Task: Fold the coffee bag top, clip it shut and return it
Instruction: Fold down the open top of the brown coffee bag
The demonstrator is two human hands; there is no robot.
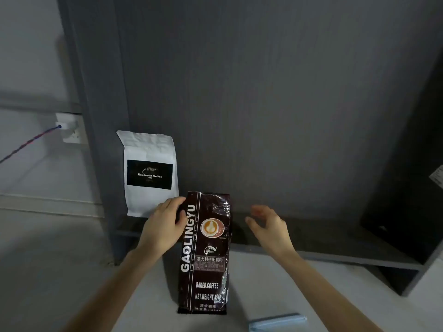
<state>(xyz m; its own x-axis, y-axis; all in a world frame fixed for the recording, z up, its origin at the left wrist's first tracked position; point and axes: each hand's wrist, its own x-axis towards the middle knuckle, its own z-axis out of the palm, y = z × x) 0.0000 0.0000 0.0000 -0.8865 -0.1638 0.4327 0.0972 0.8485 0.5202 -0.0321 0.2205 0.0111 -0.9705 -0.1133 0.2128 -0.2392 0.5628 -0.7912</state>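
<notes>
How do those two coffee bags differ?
The white bag is pale, wide and short with a black label; the dark bag is glossy brown, tall and narrow. The white bag stands untouched on the shelf, while the left hand grips the dark one. Both stand upright.

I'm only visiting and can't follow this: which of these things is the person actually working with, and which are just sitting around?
In use:
- dark coffee bag, upright
- left hand, gripping its upper edge
- right hand, open beside it, apart

Just lying about:
- white coffee bag on the shelf
- light blue item, front edge
- wall socket with cable
</notes>
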